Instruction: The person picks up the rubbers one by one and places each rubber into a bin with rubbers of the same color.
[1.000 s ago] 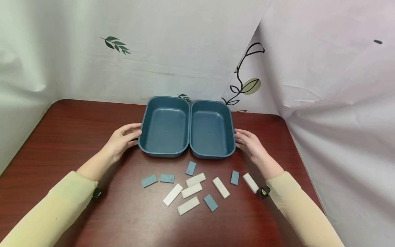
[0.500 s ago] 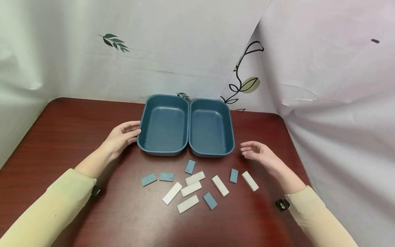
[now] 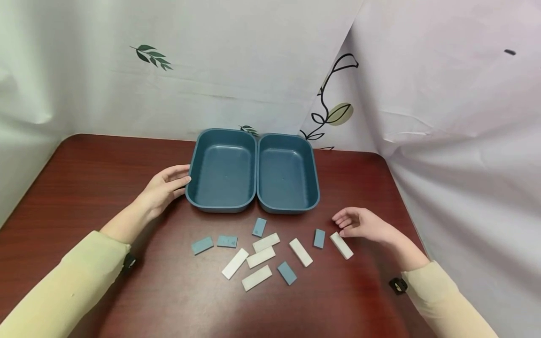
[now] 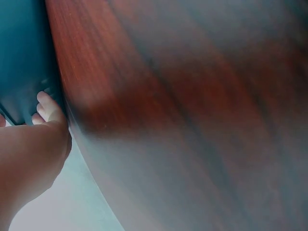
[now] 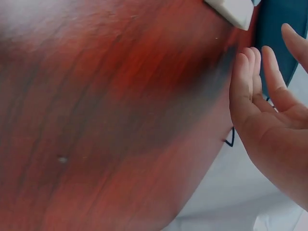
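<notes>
Two dark blue plastic trays stand side by side at the back of the table: the left tray (image 3: 220, 207) and the right tray (image 3: 289, 209). My left hand (image 3: 166, 190) rests at the left tray's outer side, its fingers (image 4: 46, 103) against the wall and the thumb at the rim. Loosely bent and holding nothing, my right hand (image 3: 362, 224) hovers right beside a white block (image 3: 341, 245). In the right wrist view, that hand's fingers (image 5: 240, 86) are apart from the white block (image 5: 233, 10). A small blue block (image 3: 319, 238) lies just left of it.
In front of the trays, several white blocks (image 3: 300, 252) and several blue blocks (image 3: 287, 273) lie scattered on the red-brown table (image 3: 169, 291). Two of the white ones lie close together. A pale printed sheet (image 3: 236, 70) hangs behind the trays and along both sides.
My right hand has left the right tray's outer side and come nearer to me and rightward, down to the rightmost white block. The left hand stays at the left tray.
</notes>
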`<action>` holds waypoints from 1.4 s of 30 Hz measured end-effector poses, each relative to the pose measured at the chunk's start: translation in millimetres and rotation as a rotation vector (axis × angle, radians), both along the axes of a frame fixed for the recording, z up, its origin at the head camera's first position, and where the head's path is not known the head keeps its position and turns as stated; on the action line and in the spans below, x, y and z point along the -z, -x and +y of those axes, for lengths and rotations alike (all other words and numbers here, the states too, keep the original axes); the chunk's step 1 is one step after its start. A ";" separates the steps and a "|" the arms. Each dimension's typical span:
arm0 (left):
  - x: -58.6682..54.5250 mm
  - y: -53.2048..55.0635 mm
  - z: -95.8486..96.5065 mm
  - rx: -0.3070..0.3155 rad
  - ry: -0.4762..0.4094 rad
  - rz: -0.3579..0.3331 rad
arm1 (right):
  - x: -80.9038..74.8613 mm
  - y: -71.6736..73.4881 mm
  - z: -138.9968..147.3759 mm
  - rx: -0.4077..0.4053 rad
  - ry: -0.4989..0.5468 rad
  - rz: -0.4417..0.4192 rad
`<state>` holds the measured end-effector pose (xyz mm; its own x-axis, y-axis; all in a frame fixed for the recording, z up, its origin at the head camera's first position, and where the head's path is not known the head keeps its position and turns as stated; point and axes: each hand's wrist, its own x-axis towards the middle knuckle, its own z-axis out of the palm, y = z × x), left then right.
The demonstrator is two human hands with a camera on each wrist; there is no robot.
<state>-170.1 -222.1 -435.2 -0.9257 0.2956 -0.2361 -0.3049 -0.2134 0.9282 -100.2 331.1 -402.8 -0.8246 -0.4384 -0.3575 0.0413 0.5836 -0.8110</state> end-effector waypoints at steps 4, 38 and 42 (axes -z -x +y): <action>-0.2 -0.4 -0.2 0.001 -0.004 0.000 | 4.0 -3.6 0.9 -0.019 -0.043 0.015; -0.1 -1.3 0.0 -0.003 0.003 -0.020 | 13.8 -17.8 -12.3 0.002 -0.135 0.103; 0.1 -0.8 0.3 -0.002 0.005 -0.014 | 12.3 -16.0 -13.5 0.012 -0.156 0.116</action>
<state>-169.3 -221.8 -435.3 -0.9227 0.2926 -0.2510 -0.3179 -0.2091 0.9248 -84.3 317.6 -415.1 -0.8689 -0.3751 -0.3228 -0.0396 0.7029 -0.7102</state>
